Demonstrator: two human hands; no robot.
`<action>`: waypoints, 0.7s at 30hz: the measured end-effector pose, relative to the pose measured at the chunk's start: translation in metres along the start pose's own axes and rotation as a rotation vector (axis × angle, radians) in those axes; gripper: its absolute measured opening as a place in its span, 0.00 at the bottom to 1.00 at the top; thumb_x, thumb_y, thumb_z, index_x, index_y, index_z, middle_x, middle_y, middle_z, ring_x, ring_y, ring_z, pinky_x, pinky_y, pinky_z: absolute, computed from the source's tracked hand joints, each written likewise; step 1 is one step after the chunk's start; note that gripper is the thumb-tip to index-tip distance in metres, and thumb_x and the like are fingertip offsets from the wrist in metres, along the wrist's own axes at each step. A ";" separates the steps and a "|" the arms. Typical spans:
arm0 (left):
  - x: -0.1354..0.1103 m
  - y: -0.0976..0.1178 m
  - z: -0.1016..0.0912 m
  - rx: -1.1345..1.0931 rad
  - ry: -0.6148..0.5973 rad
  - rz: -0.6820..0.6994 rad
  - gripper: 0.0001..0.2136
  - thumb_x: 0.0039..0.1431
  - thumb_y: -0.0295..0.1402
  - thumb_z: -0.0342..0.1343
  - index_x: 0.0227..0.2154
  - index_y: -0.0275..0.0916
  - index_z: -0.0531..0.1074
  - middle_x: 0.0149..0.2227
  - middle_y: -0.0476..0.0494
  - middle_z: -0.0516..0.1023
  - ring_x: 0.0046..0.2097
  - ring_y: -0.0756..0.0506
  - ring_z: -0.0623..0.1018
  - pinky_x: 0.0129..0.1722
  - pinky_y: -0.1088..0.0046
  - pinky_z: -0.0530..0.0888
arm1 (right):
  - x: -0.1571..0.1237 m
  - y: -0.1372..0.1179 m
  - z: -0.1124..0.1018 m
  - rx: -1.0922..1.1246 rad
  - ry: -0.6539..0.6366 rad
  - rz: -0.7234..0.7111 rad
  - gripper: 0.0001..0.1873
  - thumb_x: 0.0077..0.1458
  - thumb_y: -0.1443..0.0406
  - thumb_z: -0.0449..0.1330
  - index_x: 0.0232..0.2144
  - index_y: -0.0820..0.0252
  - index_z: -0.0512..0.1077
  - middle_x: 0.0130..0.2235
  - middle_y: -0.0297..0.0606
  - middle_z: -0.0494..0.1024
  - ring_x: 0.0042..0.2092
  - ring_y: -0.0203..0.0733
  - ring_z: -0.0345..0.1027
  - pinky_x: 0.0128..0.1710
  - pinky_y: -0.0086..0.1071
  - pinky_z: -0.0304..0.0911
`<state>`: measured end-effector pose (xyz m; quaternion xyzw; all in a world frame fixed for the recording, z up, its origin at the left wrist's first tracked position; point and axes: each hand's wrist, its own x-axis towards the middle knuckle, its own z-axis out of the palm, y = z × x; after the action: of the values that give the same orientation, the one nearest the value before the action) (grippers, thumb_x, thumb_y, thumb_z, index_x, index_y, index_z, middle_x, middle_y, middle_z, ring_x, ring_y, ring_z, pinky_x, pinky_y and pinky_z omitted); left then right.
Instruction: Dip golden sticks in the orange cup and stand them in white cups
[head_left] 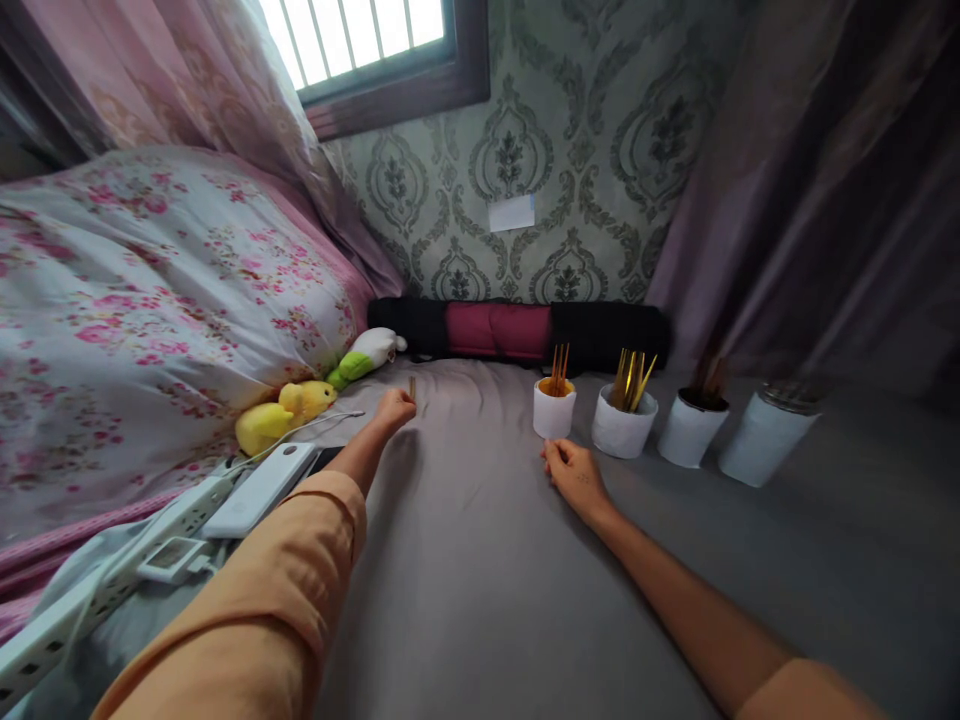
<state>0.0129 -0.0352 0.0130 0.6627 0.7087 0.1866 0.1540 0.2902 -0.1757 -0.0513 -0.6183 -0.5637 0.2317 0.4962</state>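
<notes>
My left hand point(394, 408) reaches far forward over the grey sheet point(465, 560), its fingers closed round a thin stick point(412, 387) that pokes up from the fist. My right hand point(574, 475) rests on the sheet just in front of a white cup point(553, 412) with orange sticks standing in it; its fingers are curled together, and whether they hold anything is hidden. To the right stand a second white cup point(622, 425) with yellow sticks, a third point(690, 428) with dark sticks and a fourth point(761, 440).
A floral duvet point(150, 320) is piled at the left with yellow point(281, 412) and green-white point(367, 355) plush toys beside it. A power strip point(112, 570), a white power bank point(259, 488) and cables lie near my left arm. A black and red roll point(517, 332) lies along the wall.
</notes>
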 end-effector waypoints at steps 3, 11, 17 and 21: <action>0.005 -0.004 -0.006 0.051 0.017 0.018 0.10 0.41 0.26 0.52 0.29 0.32 0.74 0.24 0.43 0.74 0.30 0.48 0.72 0.28 0.78 0.66 | 0.000 0.000 0.000 -0.015 0.001 -0.002 0.20 0.52 0.55 0.46 0.24 0.63 0.69 0.18 0.34 0.68 0.18 0.33 0.60 0.18 0.25 0.51; 0.013 -0.009 -0.006 0.166 0.039 0.059 0.12 0.41 0.27 0.52 0.31 0.35 0.74 0.32 0.40 0.76 0.38 0.45 0.73 0.34 0.76 0.66 | 0.000 0.000 0.000 -0.006 0.005 -0.002 0.20 0.52 0.55 0.46 0.23 0.63 0.69 0.17 0.34 0.68 0.18 0.33 0.60 0.18 0.25 0.51; 0.019 -0.011 0.003 0.188 0.014 0.075 0.11 0.41 0.28 0.53 0.31 0.37 0.74 0.34 0.40 0.76 0.38 0.45 0.73 0.34 0.77 0.66 | 0.000 0.000 0.000 0.003 0.014 -0.011 0.21 0.51 0.54 0.46 0.23 0.63 0.69 0.17 0.35 0.68 0.19 0.34 0.60 0.18 0.25 0.52; 0.020 -0.012 0.006 0.194 0.009 0.074 0.11 0.42 0.28 0.53 0.31 0.37 0.74 0.35 0.40 0.75 0.39 0.45 0.73 0.35 0.77 0.66 | 0.000 -0.002 -0.001 0.021 -0.001 0.013 0.21 0.51 0.54 0.47 0.24 0.64 0.69 0.17 0.34 0.68 0.17 0.33 0.59 0.17 0.25 0.51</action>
<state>0.0037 -0.0158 0.0029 0.6994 0.6992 0.1257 0.0788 0.2901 -0.1764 -0.0496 -0.6167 -0.5574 0.2410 0.5010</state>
